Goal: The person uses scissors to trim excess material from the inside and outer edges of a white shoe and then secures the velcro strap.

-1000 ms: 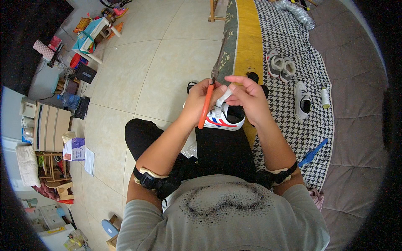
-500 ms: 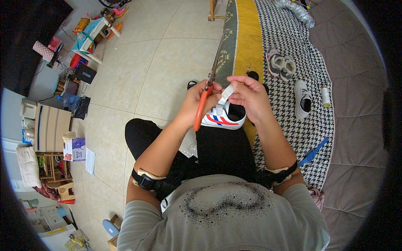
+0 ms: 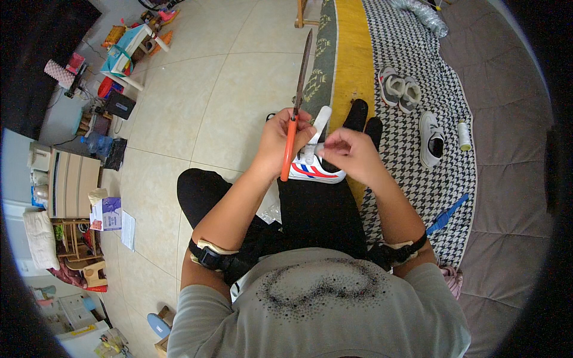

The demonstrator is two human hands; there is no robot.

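A white sneaker point(image 3: 322, 173) with red and blue stripes rests on my black-trousered leg, its dark opening partly behind my fingers. My left hand point(image 3: 280, 138) is closed round orange-handled scissors point(image 3: 288, 149), blades pointing away from me, while its thumb and fingers also steady the sneaker's front. A pale upper strap point(image 3: 323, 121) stands up loose from the sneaker. My right hand point(image 3: 353, 156) has its fingers pinched together at the end of a lower pale strap point(image 3: 317, 149), beside the opening; the fingertips partly hide the strap.
To the right, a white shoe point(image 3: 431, 140), a pair of grey-white shoes point(image 3: 399, 90), a thread spool point(image 3: 464, 136) and a blue strap point(image 3: 447, 216) lie on the houndstooth cloth point(image 3: 388, 179). A clear plastic bag point(image 3: 272, 213) lies by my leg. Tiled floor spreads at left.
My right hand has let go of the upper strap, which now stands free, and has moved down to the lower strap. The scissors have tipped more upright in my left hand.
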